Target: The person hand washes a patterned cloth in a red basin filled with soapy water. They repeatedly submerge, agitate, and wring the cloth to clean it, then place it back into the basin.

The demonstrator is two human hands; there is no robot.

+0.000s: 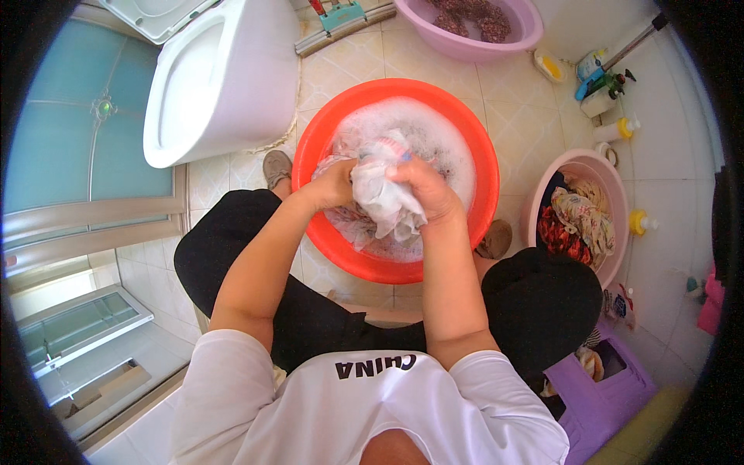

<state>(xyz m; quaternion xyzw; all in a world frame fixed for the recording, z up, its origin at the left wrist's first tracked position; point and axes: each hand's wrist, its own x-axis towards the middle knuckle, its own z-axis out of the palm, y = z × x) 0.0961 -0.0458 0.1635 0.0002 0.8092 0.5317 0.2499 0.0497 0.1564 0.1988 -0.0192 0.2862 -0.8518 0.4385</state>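
A round red plastic basin (pixel 487 168) full of sudsy water stands on the tiled floor between my knees. Over it my left hand (pixel 339 185) and my right hand (pixel 427 189) grip a bunched wet white cloth (pixel 386 200) from its two sides. The fingers of both hands are partly hidden by its folds. More pale patterned fabric (pixel 349 224) lies in the suds under and beside my left hand. White foam (pixel 433 125) covers much of the water, with greyish patches near the middle.
A white toilet (pixel 256 87) stands at upper left, with a floor squeegee (pixel 343 20) beside it. A pink basin (pixel 471 52) holds dark patterned fabric. At right are a pale pink tub (pixel 622 232) of clothes and several bottles (pixel 598 102). A purple plastic stool (pixel 610 401) is lower right.
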